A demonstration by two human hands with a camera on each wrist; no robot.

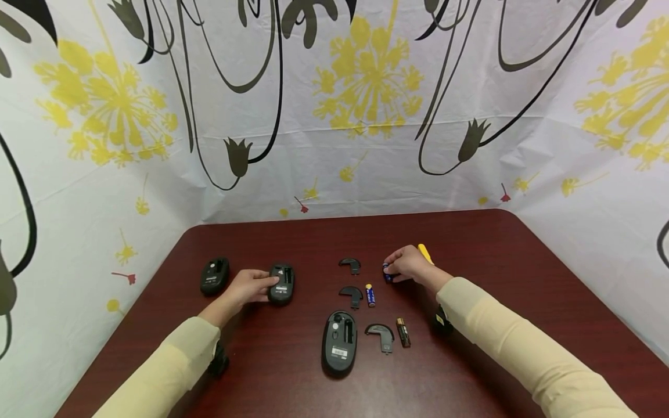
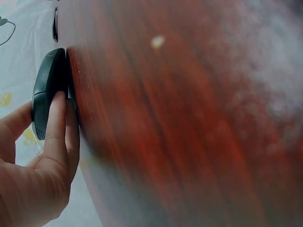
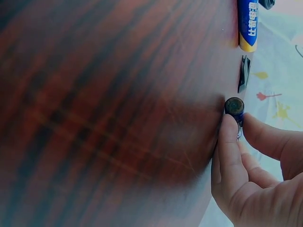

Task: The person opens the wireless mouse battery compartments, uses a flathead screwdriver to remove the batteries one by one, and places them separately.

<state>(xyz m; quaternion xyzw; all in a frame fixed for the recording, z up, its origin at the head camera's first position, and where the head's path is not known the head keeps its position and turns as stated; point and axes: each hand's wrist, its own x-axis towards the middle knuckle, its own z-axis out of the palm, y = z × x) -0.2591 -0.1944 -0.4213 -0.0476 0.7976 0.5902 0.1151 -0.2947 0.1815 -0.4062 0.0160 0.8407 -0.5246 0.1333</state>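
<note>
My left hand (image 1: 247,291) pinches a black computer mouse (image 1: 282,285) by its sides, belly up with its battery slot uncovered. In the left wrist view, thumb and fingers grip the mouse (image 2: 47,90) close to the tabletop. My right hand (image 1: 413,264) pinches a small blue battery (image 1: 387,272) at the right of the table. The round end of this battery (image 3: 234,106) faces the camera in the right wrist view. Between the hands lie a blue battery (image 1: 370,295) with a yellow end and two dark battery covers (image 1: 354,266), one nearer the front (image 1: 356,297).
Another upturned mouse (image 1: 215,276) lies left of my left hand. A larger upturned mouse (image 1: 340,343) with an open slot sits nearer the front, beside a grey cover (image 1: 385,335) and a black-and-copper battery (image 1: 403,332). Something yellow (image 1: 425,253) sticks out behind my right hand.
</note>
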